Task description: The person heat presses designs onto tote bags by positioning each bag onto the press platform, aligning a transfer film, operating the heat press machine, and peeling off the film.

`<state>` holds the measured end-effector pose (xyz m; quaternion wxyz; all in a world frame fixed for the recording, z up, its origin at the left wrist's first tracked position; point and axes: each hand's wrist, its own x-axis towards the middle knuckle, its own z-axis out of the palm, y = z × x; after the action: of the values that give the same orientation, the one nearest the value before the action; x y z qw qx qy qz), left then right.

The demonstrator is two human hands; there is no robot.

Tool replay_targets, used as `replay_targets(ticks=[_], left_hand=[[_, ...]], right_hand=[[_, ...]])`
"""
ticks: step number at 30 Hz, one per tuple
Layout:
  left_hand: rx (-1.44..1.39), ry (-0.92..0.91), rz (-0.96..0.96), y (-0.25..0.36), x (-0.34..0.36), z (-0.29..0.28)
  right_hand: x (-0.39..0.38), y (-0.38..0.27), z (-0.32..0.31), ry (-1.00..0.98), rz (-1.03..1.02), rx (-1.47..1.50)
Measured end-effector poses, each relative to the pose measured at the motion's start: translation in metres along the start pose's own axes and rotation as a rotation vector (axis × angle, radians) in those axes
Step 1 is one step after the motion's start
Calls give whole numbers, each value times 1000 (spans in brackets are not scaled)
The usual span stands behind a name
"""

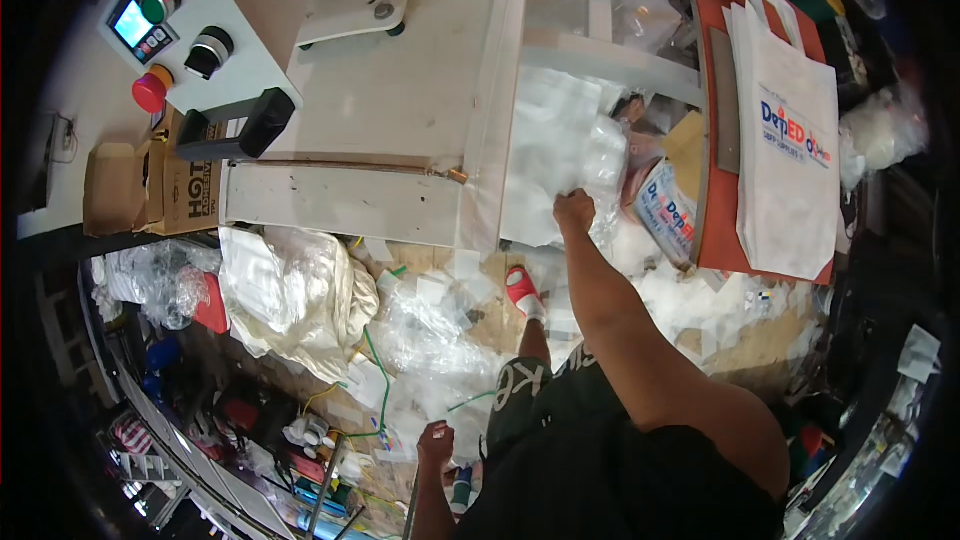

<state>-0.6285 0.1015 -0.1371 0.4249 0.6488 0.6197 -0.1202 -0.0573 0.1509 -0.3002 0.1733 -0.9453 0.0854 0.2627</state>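
My right hand (574, 208) pinches the lower edge of a stack of thin white sheets (550, 140), which lies in an open bay below a grey frame, beside clear plastic wrapping (600, 170). A printed white bag (660, 210) rests just right of them. My left hand (436, 445) hangs low near my leg, fingers curled, over the littered floor; whether anything is in it is too small to tell.
A white machine (230, 30) with buttons and a metal plate stands upper left, a cardboard box (115, 190) beside it. An orange board (715, 240) bears white tote bags (785, 200). Plastic bundles (290, 300) and scraps cover the floor (750, 340).
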Motion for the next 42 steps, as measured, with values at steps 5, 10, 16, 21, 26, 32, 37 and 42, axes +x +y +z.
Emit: replay_targets(ticks=[5,10,16,21,26,32,37,42], left_hand=[[-162,-132,-46,68,58,-2],[-1166,-801,-239,163,117,18],[-395,-570,133,307,70,-4],[-654,-270,817,424,-47,-86],[-242,53,1281,627,-101,-51],[-523,834,1737,715,-177,-17],[94,637,1495,746,-102,111],[577,379,1087,708,-33,216]], right_hand=[[-14,31,-67,-498,-155,452],[-109,116,-174,-977,-3,1234],[-206,135,-313,-807,-73,858],[-238,142,-428,-454,-657,852],[-176,112,-573,-3,-608,838],[-187,158,-718,1175,-1274,1200],[-31,162,-669,669,-953,477],[97,200,-552,660,-951,215]])
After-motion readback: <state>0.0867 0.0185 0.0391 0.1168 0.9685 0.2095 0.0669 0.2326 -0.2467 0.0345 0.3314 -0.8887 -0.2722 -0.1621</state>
